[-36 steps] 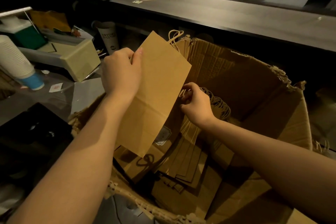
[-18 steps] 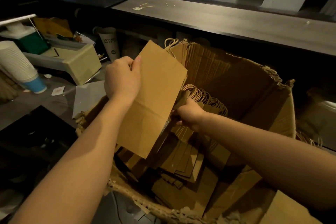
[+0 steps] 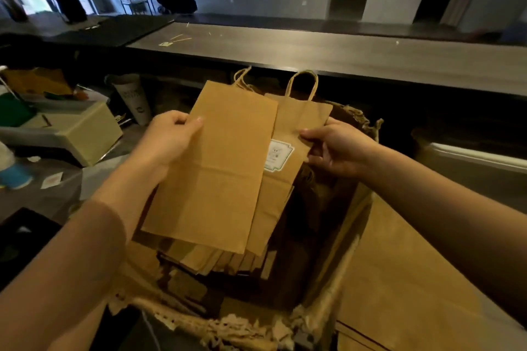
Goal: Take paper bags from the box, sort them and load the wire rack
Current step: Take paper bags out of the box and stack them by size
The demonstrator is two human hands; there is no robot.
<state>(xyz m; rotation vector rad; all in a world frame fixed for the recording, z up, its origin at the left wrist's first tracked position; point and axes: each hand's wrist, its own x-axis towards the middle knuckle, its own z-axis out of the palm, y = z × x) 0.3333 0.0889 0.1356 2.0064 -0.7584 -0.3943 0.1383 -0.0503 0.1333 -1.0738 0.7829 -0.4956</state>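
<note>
A flat brown paper bag [image 3: 219, 162] is held upright over the torn cardboard box [image 3: 336, 288]. My left hand [image 3: 168, 139] grips its left edge, thumb on the front. Behind it sits a second brown paper bag [image 3: 299, 120] with twisted handles and a white label. My right hand [image 3: 336, 148] pinches that second bag's right edge. Several more folded bags [image 3: 216, 259] lie stacked inside the box below. No wire rack is in view.
A long dark counter [image 3: 313, 51] runs across behind the box. On the left stand a beige box [image 3: 77, 134], a paper-wrapped roll [image 3: 134, 100] and a blue-based cup stack [image 3: 14, 174]. A flat cardboard flap [image 3: 399, 279] spreads out at lower right.
My right hand has come up out of the box with a labelled handle bag and set it behind the bag in my left hand. The view has tilted upward.
</note>
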